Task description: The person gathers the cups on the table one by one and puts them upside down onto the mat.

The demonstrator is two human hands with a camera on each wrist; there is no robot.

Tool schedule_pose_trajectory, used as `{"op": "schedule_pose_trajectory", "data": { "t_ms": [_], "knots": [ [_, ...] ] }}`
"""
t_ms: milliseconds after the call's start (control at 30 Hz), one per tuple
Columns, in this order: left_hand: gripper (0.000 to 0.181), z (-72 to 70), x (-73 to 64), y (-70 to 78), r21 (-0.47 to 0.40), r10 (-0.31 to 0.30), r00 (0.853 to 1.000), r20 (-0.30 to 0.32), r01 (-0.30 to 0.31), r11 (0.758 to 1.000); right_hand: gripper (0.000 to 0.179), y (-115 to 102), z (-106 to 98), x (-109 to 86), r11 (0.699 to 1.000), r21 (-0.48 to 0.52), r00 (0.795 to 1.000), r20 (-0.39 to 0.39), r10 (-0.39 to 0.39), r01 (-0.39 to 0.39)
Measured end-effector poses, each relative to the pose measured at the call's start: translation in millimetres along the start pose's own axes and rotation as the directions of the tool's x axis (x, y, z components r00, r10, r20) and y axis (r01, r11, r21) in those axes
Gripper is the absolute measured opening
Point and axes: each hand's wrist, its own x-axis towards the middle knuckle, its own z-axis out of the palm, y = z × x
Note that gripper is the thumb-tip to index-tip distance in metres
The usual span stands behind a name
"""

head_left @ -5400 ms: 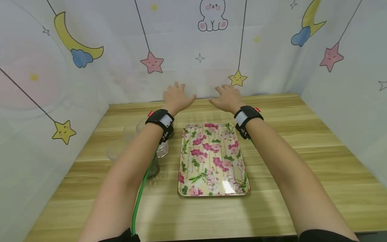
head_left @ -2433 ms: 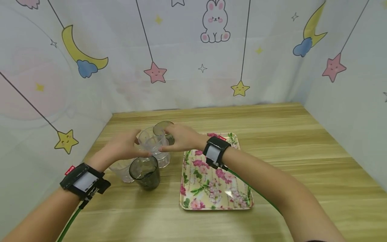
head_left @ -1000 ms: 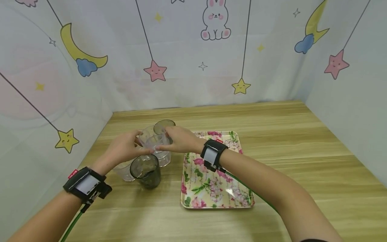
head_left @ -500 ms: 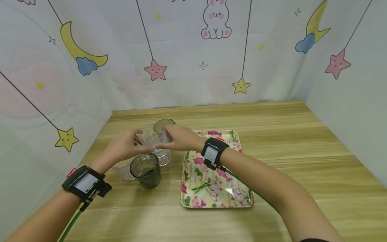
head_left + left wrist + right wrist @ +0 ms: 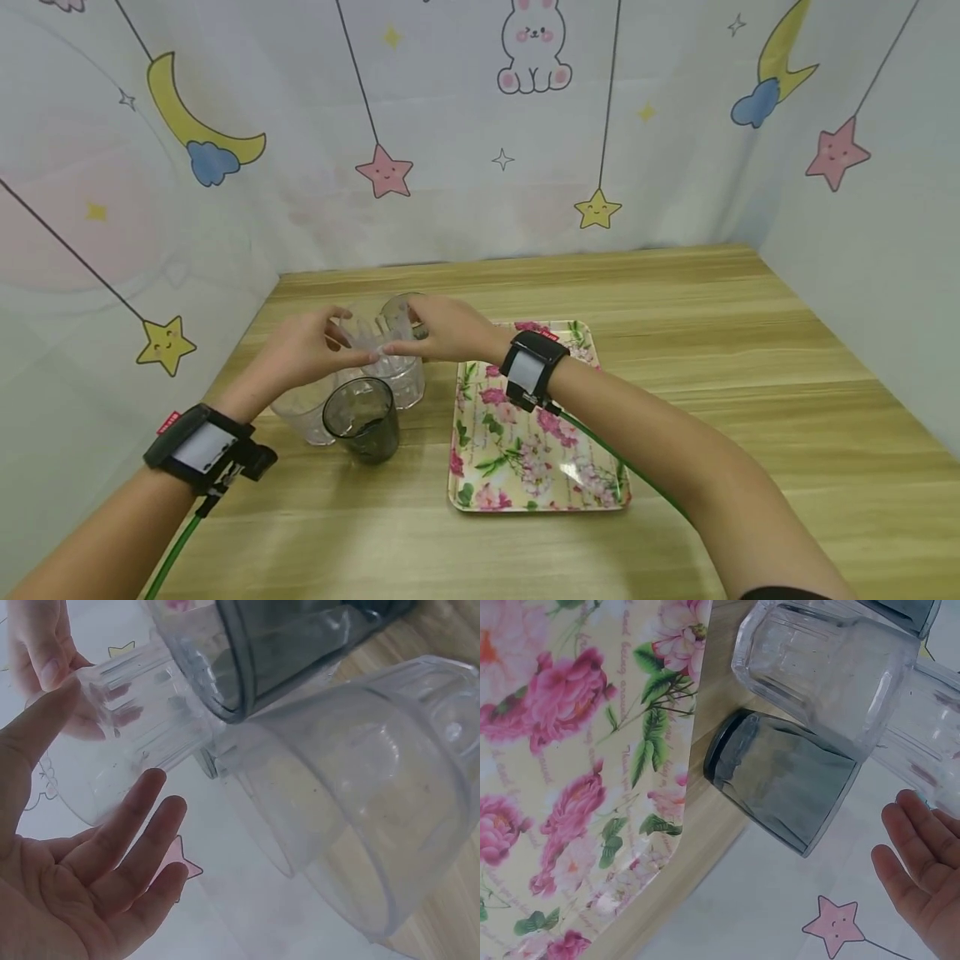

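Note:
A clear ribbed cup (image 5: 365,327) is held between both hands, above another clear cup (image 5: 408,385); whether its base is still inside that one is hard to tell. My left hand (image 5: 303,352) grips it from the left, thumb on the near side, as the left wrist view shows with the ribbed cup (image 5: 142,705). My right hand (image 5: 450,331) holds its right side, thumb in front; its other fingers are partly hidden. Close to the hands stand a smoky grey cup (image 5: 367,425) in front, a clear cup (image 5: 303,417) at left, and a second grey cup (image 5: 780,772) behind.
A flowered tray (image 5: 517,467) lies right of the cups, under my right wrist. The wooden table (image 5: 690,400) reaches back to a printed cloth wall (image 5: 465,225). Green cables run from both wristbands.
Both hands were stretched out at the back of the table, then came to the cups and took hold of the clear cup. In the last half second it has risen slightly.

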Motion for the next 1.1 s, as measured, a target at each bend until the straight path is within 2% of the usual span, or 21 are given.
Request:
{"op": "schedule_pose_trajectory", "data": {
  "t_ms": [167, 300, 567, 1100],
  "knots": [
    [0.084, -2.7, 0.2, 1.6, -0.016, -0.009, 1.000, -0.012, 0.009, 1.000, 0.063, -0.9, -4.1, -0.3, 1.000, 0.013, 1.000, -0.004, 0.003, -0.003],
    [0.086, -3.4, -0.3, 2.6, -0.022, -0.013, 1.000, -0.019, 0.012, 1.000, 0.071, -1.4, -7.2, -1.5, 0.999, 0.033, 1.000, -0.001, 0.006, -0.006],
    [0.088, -5.3, -0.9, 8.2, -0.087, -0.024, 0.999, -0.049, 0.020, 0.996, 0.077, -0.7, -14.9, -2.3, 0.996, 0.085, 0.999, -0.038, 0.012, -0.008],
    [0.085, -8.8, -6.2, 21.8, -0.133, -0.031, 0.996, -0.081, 0.020, 0.991, 0.071, -0.9, -22.9, -10.0, 0.982, 0.186, 0.994, -0.104, 0.010, 0.010]
  ]
}}
